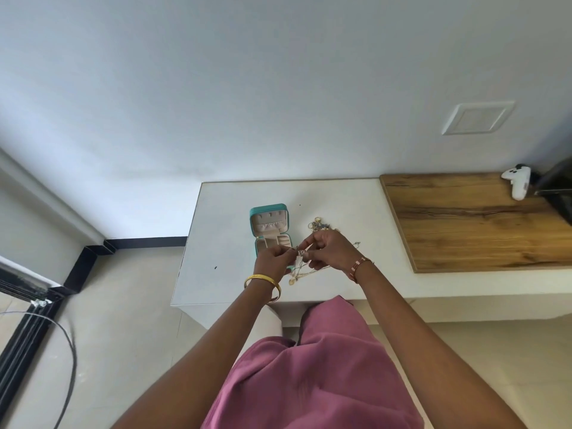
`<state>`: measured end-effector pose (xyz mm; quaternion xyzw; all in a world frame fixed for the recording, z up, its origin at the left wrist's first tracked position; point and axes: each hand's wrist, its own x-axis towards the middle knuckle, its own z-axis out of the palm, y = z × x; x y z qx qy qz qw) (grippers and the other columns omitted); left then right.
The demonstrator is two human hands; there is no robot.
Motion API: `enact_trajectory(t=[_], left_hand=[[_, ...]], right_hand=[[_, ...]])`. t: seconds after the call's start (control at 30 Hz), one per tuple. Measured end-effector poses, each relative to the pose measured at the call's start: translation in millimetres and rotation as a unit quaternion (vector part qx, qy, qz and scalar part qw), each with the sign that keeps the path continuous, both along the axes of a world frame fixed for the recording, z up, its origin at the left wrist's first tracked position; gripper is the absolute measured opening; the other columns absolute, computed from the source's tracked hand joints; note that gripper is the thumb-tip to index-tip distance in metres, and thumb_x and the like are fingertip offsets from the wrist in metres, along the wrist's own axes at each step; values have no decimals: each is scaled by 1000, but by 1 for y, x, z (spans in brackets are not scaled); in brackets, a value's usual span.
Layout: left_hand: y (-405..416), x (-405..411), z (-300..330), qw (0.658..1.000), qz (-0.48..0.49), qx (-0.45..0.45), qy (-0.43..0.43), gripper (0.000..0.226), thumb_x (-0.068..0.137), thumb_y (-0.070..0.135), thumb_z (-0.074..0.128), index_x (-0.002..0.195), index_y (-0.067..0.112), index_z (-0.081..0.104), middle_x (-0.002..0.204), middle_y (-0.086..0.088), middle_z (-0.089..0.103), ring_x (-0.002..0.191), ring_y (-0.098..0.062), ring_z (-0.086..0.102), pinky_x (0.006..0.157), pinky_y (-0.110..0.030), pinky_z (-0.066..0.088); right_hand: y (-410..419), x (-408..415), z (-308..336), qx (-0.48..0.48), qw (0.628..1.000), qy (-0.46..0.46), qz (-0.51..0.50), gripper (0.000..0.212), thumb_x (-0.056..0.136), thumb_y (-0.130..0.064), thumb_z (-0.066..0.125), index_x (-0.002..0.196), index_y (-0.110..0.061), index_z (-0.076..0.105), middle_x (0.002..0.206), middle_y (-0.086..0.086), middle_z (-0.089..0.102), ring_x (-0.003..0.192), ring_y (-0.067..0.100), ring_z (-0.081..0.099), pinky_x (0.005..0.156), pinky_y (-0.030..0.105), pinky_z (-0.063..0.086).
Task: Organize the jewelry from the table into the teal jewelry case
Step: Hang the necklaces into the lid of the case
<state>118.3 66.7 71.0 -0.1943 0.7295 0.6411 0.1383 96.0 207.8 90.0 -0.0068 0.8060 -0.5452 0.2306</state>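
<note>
The left hand point(274, 258) and the right hand point(329, 247) meet above the white smooth table point(226, 274), and each grip is closed in a pinch on the same thin pale chain necklace point(299, 252), at a small knot or pendant too small to make out. The loose strands of this chain hang down between the wrists and reach the table near its front edge. Just left of the hands, partly hidden by the left one, the small square teal jewelry case point(270, 226) lies open, with a soft beige lining, a gathered pocket in the lid and little compartments in the base. Behind the right hand sits a tangled pile of gold-coloured jewelry point(318, 226), half covered. A shiny gold bangle point(262, 283) circles the left wrist, a red beaded bracelet point(359, 267) the right.
</note>
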Motion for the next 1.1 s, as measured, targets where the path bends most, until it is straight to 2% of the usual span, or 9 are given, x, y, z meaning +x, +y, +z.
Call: enact_trajectory(t=[0.1, 0.2, 0.4, 0.53, 0.67, 0.83, 0.9, 1.0, 1.1], left_hand=[[3, 2, 6, 1000, 22, 6, -1, 22, 89, 13, 52, 68, 18, 57, 91, -13, 60, 91, -27, 56, 91, -42, 49], [4, 5, 11, 999, 31, 43, 2, 23, 90, 12, 50, 69, 18, 56, 87, -12, 60, 91, -26, 56, 92, -43, 47], [-7, 4, 14, 954, 142, 264, -10, 22, 92, 8, 43, 73, 6, 55, 56, -4, 60, 60, -19, 58, 63, -30, 52], [-12, 6, 18, 909, 171, 377, -47, 16, 92, 19, 47, 86, 7, 56, 66, -9, 54, 62, -21, 51, 56, -27, 53], [-13, 10, 15, 919, 130, 367, -70, 22, 88, 28, 54, 96, 8, 56, 69, -9, 50, 54, -18, 53, 55, -26, 54], [-18, 14, 9, 934, 153, 310, -93, 9, 87, 12, 57, 85, 3, 56, 59, -8, 53, 38, -11, 55, 43, -18, 50], [-23, 13, 9, 930, 174, 309, -99, 9, 88, 7, 52, 81, 1, 55, 50, -6, 54, 34, -9, 50, 39, -15, 46], [-32, 12, 12, 920, 206, 316, -103, 22, 87, 4, 41, 66, 3, 48, 41, -3, 46, 30, -9, 40, 34, -11, 35], [-38, 10, 15, 911, 232, 325, -98, 26, 82, 3, 30, 57, 10, 34, 33, 0, 33, 26, -11, 28, 35, -9, 25]], right_hand=[[5, 5, 3, 16, 1000, -2, -7, 16, 82, 8, 58, 79, -7, 64, 68, 4, 62, 56, 13, 55, 57, 19, 49], [6, 10, 3, 15, 1000, 3, -25, 15, 82, 7, 58, 82, -5, 66, 67, 4, 61, 54, 11, 54, 52, 14, 48], [6, 16, 3, 34, 998, 8, -56, 17, 85, 6, 53, 93, 4, 67, 65, 4, 60, 55, 12, 52, 52, 15, 47], [4, 19, 4, 40, 997, 5, -67, 16, 85, 4, 53, 83, -3, 67, 62, 5, 57, 54, 13, 49, 53, 18, 46], [-1, 16, 5, 74, 992, 42, -98, 25, 86, 1, 51, 70, -14, 62, 60, 1, 51, 55, 11, 46, 56, 21, 41], [1, 8, 12, 97, 983, 107, -118, 13, 85, -2, 56, 89, 4, 66, 63, -11, 48, 66, 7, 45, 56, 7, 32], [5, 6, 15, 100, 981, 118, -115, 11, 84, -3, 59, 83, 6, 64, 61, -10, 46, 60, 1, 45, 48, 3, 32], [15, 3, 18, 100, 984, 113, -98, 27, 84, -13, 63, 71, 12, 62, 35, -12, 43, 35, -2, 42, 39, 7, 31], [22, 0, 19, 94, 989, 89, -74, 44, 81, -28, 68, 46, -10, 50, 29, -9, 37, 35, 5, 35, 45, 11, 30]])
